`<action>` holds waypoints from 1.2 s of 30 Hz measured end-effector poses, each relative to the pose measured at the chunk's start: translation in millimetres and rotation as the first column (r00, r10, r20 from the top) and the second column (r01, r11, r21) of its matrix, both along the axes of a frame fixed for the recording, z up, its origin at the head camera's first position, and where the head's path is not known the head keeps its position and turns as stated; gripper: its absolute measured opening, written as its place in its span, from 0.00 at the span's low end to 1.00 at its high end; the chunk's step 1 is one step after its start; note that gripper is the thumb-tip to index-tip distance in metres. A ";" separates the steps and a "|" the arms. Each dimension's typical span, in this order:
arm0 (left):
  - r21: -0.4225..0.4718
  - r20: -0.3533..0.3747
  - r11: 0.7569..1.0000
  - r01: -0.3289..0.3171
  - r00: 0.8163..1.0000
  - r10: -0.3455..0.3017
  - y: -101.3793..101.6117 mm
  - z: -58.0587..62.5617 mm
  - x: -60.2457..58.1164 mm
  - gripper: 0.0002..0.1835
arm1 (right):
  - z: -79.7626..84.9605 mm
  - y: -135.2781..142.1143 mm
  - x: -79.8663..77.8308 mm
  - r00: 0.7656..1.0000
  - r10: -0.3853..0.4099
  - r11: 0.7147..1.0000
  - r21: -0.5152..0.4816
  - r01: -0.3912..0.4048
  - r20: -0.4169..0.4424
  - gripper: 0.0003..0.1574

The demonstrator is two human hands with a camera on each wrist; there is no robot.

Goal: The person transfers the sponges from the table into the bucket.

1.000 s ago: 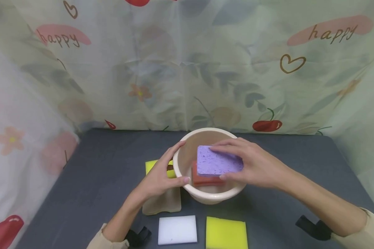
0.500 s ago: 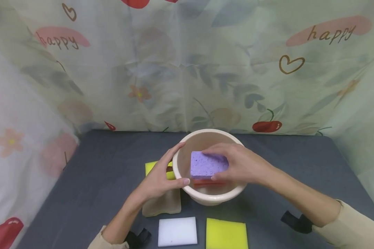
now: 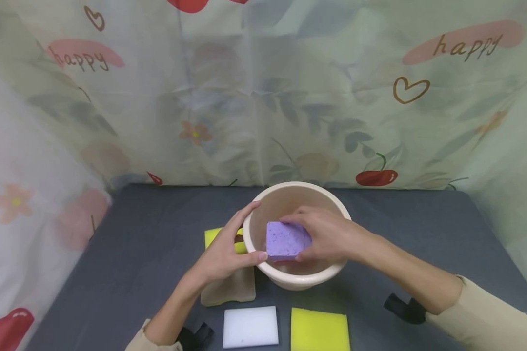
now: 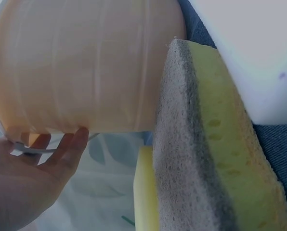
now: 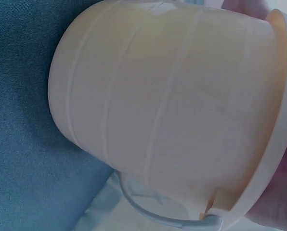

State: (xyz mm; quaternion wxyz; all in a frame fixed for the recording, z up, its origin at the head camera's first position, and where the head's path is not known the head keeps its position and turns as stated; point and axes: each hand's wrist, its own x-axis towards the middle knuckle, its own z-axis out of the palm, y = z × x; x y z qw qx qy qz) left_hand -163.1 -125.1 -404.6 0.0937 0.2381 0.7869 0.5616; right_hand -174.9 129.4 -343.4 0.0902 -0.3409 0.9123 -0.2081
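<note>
A cream plastic bucket [image 3: 309, 280] stands on the table. My left hand [image 3: 221, 251] grips its left side, with the thumb at the front rim and the fingers along the outer wall, as the left wrist view also shows. Inside the bucket opening my right hand [image 3: 329, 231] holds a purple sponge [image 3: 285, 239], thumb at the near edge and fingers at the far edge. Under the purple sponge only a sliver of a red sponge [image 3: 285, 262] shows; the rest is covered. In the right wrist view the bucket wall [image 5: 148, 96] hides most of the right hand.
Left of the bucket lie a yellow sponge [image 3: 212, 236] and a beige-topped sponge [image 3: 230, 288], both partly behind the left hand. A white sponge [image 3: 250, 327] and another yellow sponge [image 3: 319, 329] lie in front. The bucket's grey handle [image 5: 153, 214] hangs down. Patterned curtains surround the dark table.
My right hand has moved left and down into the bucket with the purple sponge, which now covers most of the red one. My left hand has stayed on the bucket.
</note>
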 end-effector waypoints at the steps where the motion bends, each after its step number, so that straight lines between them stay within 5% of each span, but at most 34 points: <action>1: -0.001 0.001 1.000 -0.002 1.000 0.002 0.2 -0.1 0.0 0.50 | -0.1 -0.2 -0.1 1.000 0.003 1.000 0.005 -0.003 0.006 0.43; 22: 0.002 -0.012 1.000 0.004 1.000 -0.004 -0.1 -4.7 2.4 0.50 | -2.6 -7.1 5.3 0.991 -0.030 0.999 0.035 0.026 0.133 0.43; 36: 0.016 -0.013 1.000 0.001 1.000 -0.001 -0.1 -5.6 4.6 0.49 | 7.1 6.5 13.5 0.992 -0.026 0.989 -0.144 0.043 0.123 0.34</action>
